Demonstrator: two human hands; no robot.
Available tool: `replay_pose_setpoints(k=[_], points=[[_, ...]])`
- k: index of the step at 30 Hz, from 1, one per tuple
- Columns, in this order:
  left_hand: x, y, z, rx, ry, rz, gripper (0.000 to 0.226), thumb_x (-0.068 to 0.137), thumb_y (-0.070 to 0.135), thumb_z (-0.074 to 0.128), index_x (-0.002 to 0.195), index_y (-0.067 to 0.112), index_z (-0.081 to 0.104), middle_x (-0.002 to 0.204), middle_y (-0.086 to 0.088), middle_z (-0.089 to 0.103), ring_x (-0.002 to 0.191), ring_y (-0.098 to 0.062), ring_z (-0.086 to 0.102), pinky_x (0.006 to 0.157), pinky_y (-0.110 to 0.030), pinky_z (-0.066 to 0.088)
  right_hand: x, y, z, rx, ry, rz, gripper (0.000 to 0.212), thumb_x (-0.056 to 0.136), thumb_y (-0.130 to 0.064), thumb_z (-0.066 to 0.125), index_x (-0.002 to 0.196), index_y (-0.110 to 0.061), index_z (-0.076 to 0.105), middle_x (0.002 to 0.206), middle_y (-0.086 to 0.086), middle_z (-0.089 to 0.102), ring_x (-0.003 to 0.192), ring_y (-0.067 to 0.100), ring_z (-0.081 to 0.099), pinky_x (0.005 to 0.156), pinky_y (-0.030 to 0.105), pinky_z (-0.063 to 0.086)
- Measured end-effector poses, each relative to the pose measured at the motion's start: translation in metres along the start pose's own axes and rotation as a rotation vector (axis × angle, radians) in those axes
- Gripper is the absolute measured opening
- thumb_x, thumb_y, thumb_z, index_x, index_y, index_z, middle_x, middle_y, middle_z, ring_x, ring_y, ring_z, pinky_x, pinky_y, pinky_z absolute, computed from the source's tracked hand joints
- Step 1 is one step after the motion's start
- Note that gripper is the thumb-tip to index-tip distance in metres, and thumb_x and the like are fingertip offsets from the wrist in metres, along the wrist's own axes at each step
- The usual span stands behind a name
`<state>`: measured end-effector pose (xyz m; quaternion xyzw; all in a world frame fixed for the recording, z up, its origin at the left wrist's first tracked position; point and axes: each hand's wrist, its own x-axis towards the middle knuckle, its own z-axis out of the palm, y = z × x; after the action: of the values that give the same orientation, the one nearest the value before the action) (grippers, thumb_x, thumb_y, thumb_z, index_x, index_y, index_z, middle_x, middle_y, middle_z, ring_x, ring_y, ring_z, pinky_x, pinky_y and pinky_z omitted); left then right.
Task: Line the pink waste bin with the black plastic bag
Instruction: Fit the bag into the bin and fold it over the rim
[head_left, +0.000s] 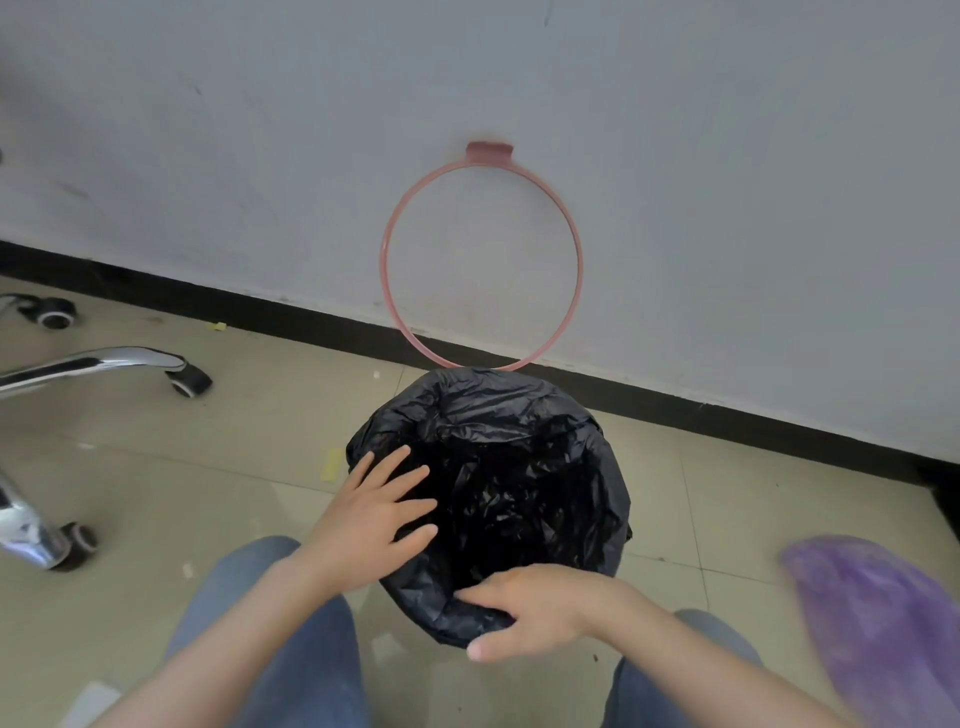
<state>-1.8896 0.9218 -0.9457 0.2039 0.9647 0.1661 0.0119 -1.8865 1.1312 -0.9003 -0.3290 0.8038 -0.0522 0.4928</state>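
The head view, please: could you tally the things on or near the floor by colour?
Black: 1, the black plastic bag draped over the bin
Pink: 1, the pink ring leaning on the wall
Purple: 1, a blurred purple thing
Chrome: 1, a chair base
Yellow: 2, scraps
Total: 6

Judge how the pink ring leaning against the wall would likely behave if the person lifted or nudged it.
The pink ring is a thin open hoop, so it is probably light and may flex a little. It stands on edge behind the black bag, leaning on the wall, so a nudge could well send it sliding or rolling along the skirting. Its tab at the top looks like a handy lifting point.
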Motion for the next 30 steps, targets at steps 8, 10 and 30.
replay_pose_setpoints(k=[8, 10, 30], points=[[0.005, -0.006, 0.012, -0.016, 0.021, -0.060, 0.036, 0.079, 0.040, 0.041, 0.074, 0.030, 0.075, 0.121, -0.004, 0.065, 0.130, -0.022, 0.024, 0.113, -0.022, -0.009, -0.013, 0.017, 0.020, -0.241, 0.303, 0.017, 0.076, 0.082, -0.061, 0.039, 0.142, -0.020, 0.019, 0.141, 0.011, 0.040, 0.128, 0.029, 0.035, 0.108, 0.039, 0.030], [0.015, -0.008, 0.006, -0.018, 0.039, -0.044, 0.040, 0.081, 0.045, 0.039, 0.068, 0.032, 0.075, 0.125, -0.005, 0.063, 0.131, -0.022, 0.021, 0.112, -0.021, -0.011, -0.017, 0.020, 0.026, -0.285, 0.341, 0.048, 0.069, 0.085, -0.057, 0.035, 0.141, -0.018, 0.023, 0.132, 0.014, 0.049, 0.120, 0.031, 0.043, 0.103, 0.039, 0.034], [0.057, 0.028, -0.003, -0.320, 0.094, -0.744, 0.071, 0.092, 0.038, 0.041, 0.144, 0.005, 0.004, 0.156, -0.014, 0.005, 0.142, -0.032, 0.009, 0.114, -0.042, 0.020, -0.001, 0.091, -0.104, 0.420, 1.306, 0.258, 0.027, 0.089, -0.024, 0.043, 0.086, -0.006, 0.064, 0.093, 0.020, 0.067, 0.088, 0.032, 0.059, 0.083, 0.041, 0.045]])
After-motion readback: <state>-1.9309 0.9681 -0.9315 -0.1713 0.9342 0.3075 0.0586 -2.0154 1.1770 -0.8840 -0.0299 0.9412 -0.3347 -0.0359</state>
